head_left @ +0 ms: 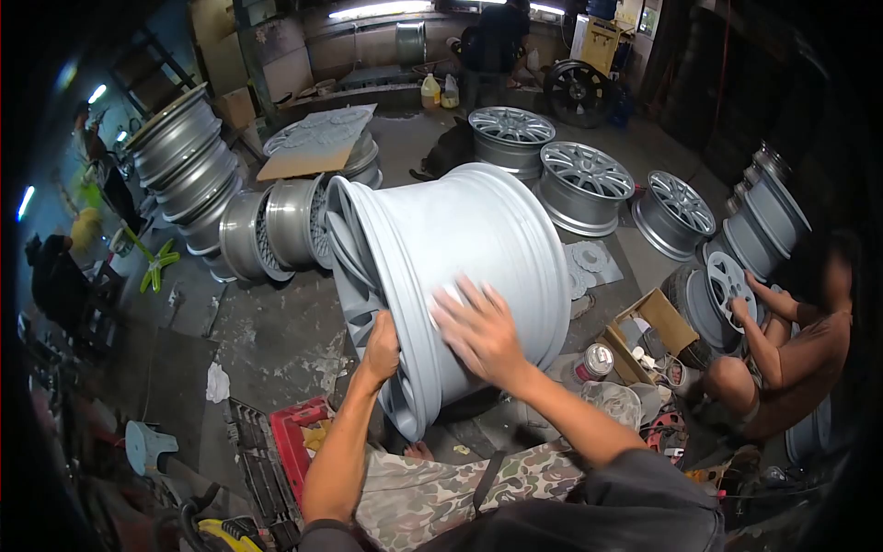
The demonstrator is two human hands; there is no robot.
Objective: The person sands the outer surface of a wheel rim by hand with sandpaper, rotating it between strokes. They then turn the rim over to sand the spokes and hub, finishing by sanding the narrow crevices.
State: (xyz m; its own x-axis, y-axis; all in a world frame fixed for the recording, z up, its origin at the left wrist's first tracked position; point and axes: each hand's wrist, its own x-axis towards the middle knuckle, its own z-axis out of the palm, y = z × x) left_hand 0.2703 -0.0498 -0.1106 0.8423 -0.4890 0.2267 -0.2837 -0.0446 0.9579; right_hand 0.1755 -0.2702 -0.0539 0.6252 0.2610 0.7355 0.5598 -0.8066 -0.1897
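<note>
- Grip, left: our left hand [380, 348] is closing around the rim edge of the large grey wheel [487, 230], fingers curling over the lip and thumb lying uppermost.
- Grip, right: our right hand [480, 336] is resting on the barrel with fingers spreading, blurred; something white [440, 310] is showing at the fingertips, too blurred for us to name.
- Wheel, position: it is lying on its side in the middle of the view, just beyond our lap; its support is being hidden from us.
- Wheel, direction: the spoked face [357, 317] is pointing to our left; the barrel's long axis is running left to right, the right end leaning a little away from us.
- Edges: the left lip is flaring outward; the right lip is curving down toward a labelled tin [596, 362] and an open cardboard box [629, 363].
- Open room: bare floor [267, 327] is stretching to the left of the spoked face; to the right, the space is narrowing.
- Far side: two rims [292, 225] are standing on edge near the upper left lip; a spoked wheel [584, 189] is lying face up near the upper right.
- Near side: camouflage cloth [428, 497] is covering our lap, a red tray [287, 451] sitting to its left.
- Right margin: another person [809, 359] is handling a smaller wheel [720, 276], well apart from our hands.
</note>
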